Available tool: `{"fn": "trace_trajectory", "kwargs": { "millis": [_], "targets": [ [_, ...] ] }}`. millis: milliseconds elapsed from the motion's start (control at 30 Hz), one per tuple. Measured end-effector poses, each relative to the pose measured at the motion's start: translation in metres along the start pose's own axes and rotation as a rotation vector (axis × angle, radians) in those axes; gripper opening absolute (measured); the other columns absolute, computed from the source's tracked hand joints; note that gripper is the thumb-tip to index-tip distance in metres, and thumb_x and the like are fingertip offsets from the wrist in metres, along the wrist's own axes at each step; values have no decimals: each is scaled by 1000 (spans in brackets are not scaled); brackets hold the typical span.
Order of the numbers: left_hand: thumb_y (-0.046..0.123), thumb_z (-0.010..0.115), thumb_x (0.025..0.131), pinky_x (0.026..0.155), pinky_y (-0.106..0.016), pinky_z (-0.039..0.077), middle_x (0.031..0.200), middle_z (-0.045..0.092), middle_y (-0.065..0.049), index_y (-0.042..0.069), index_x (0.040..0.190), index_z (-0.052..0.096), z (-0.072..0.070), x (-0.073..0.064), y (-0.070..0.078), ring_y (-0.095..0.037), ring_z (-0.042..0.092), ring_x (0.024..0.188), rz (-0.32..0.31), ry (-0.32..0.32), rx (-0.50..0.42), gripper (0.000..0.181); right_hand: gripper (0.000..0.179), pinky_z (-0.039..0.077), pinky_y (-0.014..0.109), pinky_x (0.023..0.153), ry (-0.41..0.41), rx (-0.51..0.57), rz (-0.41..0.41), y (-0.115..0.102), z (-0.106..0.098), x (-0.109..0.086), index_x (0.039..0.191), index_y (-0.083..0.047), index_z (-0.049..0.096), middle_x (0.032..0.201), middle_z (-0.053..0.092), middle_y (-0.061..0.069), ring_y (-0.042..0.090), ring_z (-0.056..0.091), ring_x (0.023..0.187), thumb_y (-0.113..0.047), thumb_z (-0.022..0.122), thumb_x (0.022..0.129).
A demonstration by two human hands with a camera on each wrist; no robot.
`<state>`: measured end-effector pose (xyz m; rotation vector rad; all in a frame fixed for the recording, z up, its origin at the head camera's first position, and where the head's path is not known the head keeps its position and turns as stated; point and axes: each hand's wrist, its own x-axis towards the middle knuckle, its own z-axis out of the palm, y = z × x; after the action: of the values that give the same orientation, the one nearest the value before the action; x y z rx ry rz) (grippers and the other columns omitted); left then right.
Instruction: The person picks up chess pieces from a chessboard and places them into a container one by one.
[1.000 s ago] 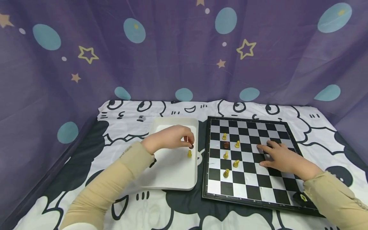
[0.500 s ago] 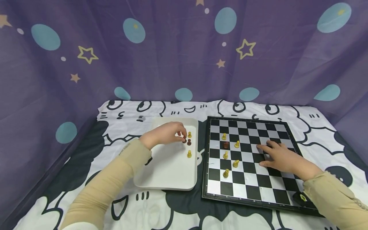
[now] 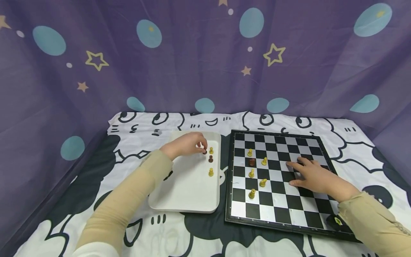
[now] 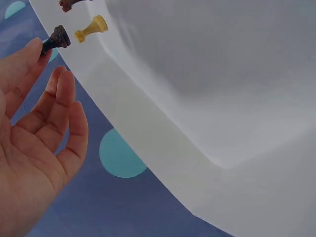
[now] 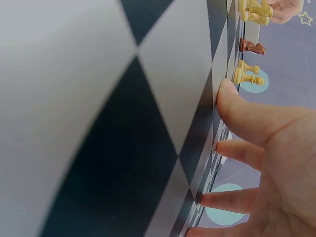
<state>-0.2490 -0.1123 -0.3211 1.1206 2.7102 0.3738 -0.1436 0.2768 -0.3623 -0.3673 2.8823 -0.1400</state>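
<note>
In the head view my left hand (image 3: pixel 186 144) is over the white tray (image 3: pixel 184 205), pinching a dark brown chess piece (image 4: pixel 60 37) between thumb and forefinger. The left wrist view shows its base facing away from my fingertips and the other fingers loosely bent. Close by in the tray stand a yellow chess piece (image 3: pixel 211 150), a reddish-brown chess piece (image 3: pixel 210 159) and, nearer, another yellow chess piece (image 3: pixel 211 172). My right hand (image 3: pixel 313 176) rests on the chessboard (image 3: pixel 282 212), fingers spread, holding nothing.
Several yellow chess pieces, such as one in front (image 3: pixel 252 193), and a brown knight (image 5: pixel 253 47) stand on the board's left side. A black object (image 3: pixel 337 222) lies by my right sleeve. A patterned cloth (image 3: pixel 154 232) lies beneath; a purple curtain (image 3: pixel 179 85) hangs behind.
My left hand has moved left and farther back with the dark chess piece, uncovering the brown and far yellow pieces in the tray. My right hand has stayed put.
</note>
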Motion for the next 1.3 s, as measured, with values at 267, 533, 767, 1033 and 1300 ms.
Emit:
{"fn": "trace_trajectory", "kwargs": {
  "millis": [267,533,767,1033,1300],
  "targets": [
    [12,68,87,84,-33,49,96,64,-9,7,94,72,3,7,-6,-24,61,92,-17,-12,8,10,77,38,71,83,-20,-3,8,0,-1,1,137,-10,49,137,35,38,64,36,116,-58,65,78],
    [11,69,85,83,-33,48,96,65,-8,7,94,73,8,14,-12,-20,59,88,-78,-38,-7,10,77,39,71,83,-20,-11,12,0,-1,1,136,-11,49,137,35,38,64,37,116,-58,65,78],
    [12,70,85,83,-32,48,96,67,-5,9,93,73,13,19,-17,-17,58,86,-104,-61,-16,10,78,38,71,84,-24,-5,9,0,0,1,136,-10,49,137,35,38,65,36,116,-59,64,78],
    [11,70,85,81,-31,47,96,68,-4,10,93,73,13,20,-16,-16,56,84,-156,-70,-39,8,77,38,71,84,-26,1,15,1,0,0,137,-11,49,137,34,38,64,35,117,-58,65,78],
    [10,70,84,80,-31,47,94,69,-3,9,91,73,15,19,-19,-15,56,82,-160,-73,-59,8,77,38,71,85,-23,-4,17,0,0,0,137,-11,49,138,35,37,64,36,118,-58,65,78]
  ]
}}
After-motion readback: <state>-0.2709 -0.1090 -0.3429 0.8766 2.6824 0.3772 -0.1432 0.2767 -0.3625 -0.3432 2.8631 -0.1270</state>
